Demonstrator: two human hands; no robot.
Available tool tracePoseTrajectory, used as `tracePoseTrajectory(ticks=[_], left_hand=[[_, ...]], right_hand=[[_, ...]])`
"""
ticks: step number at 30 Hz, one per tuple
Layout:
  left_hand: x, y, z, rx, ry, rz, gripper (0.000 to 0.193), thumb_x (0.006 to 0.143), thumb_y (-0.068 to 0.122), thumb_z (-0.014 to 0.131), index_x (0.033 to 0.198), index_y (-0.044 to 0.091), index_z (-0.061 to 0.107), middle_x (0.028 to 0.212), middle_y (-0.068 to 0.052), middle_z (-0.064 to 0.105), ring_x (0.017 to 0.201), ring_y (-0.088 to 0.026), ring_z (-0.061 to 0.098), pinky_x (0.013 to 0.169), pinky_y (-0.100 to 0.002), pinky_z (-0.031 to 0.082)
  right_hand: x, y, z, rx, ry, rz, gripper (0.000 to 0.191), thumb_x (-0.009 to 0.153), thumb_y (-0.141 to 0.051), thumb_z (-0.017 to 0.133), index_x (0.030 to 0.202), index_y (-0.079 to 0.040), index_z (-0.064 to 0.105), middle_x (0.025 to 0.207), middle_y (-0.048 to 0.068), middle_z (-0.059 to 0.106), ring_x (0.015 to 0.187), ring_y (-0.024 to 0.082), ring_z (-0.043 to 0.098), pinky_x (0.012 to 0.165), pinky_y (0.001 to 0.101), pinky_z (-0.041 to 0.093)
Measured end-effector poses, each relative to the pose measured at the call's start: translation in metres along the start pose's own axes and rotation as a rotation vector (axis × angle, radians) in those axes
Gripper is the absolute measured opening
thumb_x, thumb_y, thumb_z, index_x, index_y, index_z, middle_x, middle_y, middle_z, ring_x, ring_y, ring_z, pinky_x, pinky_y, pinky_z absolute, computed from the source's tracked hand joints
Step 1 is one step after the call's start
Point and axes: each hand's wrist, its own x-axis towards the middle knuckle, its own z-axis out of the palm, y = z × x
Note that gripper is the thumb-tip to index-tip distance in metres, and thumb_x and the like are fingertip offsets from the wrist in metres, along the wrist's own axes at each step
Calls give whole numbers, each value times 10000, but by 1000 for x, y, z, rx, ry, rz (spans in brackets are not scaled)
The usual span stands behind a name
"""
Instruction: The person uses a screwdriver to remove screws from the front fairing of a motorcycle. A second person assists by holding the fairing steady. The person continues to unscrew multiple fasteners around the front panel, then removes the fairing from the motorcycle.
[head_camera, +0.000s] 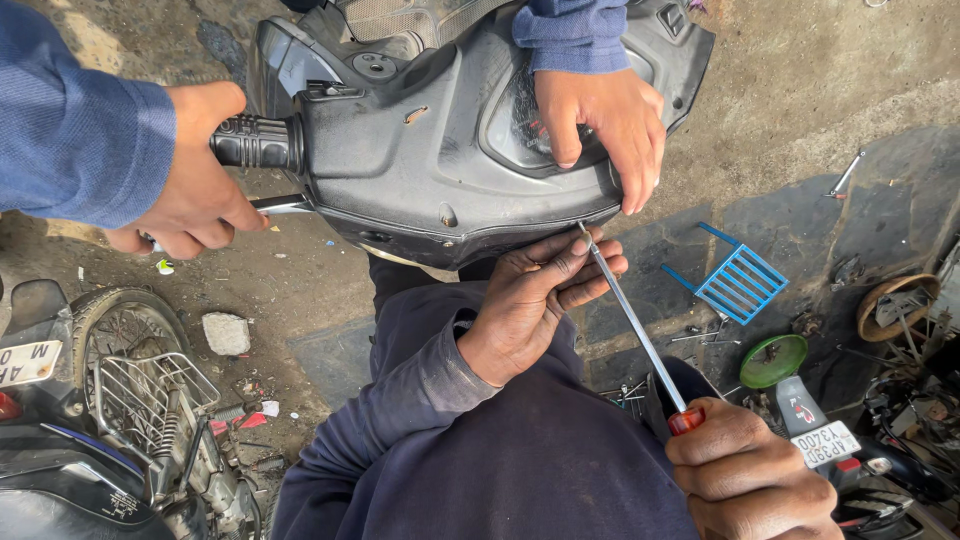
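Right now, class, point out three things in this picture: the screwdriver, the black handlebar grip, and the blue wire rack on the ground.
screwdriver (633, 320): head view, on the middle of its metal shaft.
handlebar grip (255, 142): head view, on the ribbed black rubber.
blue wire rack (741, 281): head view, on its middle bars.

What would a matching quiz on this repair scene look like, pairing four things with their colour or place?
Things:
1. screwdriver
2. wire rack
3. round lid
4. handlebar grip

Descriptions:
A. green, on the ground
B. blue, on the ground
C. red handle in the right hand, tip at the scooter panel
D. black, beside a co-worker's hand

Pairs: 1-C, 2-B, 3-A, 4-D.
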Motion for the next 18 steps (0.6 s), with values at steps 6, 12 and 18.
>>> tracePoseTrajectory(ticks=[6, 12, 18], left_hand=[[1, 1, -6, 37, -146, 6, 370, 1117, 185, 567, 1410, -37, 606, 1224, -168, 687, 1001, -151, 678, 878, -273, 571], [6, -14, 0, -96, -408, -125, 256, 1133, 159, 554, 1313, -8, 627, 1243, -134, 703, 815, -56, 516, 768, -203, 443], [6, -37, 1, -141, -229, -16, 140, 1109, 86, 586, 1142, -8, 685, 1132, -124, 684, 804, -77, 509, 741, -212, 430]], right_hand=[[14, 23, -13, 219, 70, -257, 401, 975, -98, 517, 634, -190, 327, 463, -12, 470, 375, 126, 543, 501, 329, 622], [-17, 41, 11, 236, 737, -320, 265, 1042, -388, 516, 927, -161, 441, 731, -8, 512, 533, 119, 552, 551, 310, 555], [-60, 12, -11, 31, 684, -92, 313, 947, -286, 646, 1128, -68, 515, 904, 112, 630, 710, 203, 651, 627, 324, 554]])
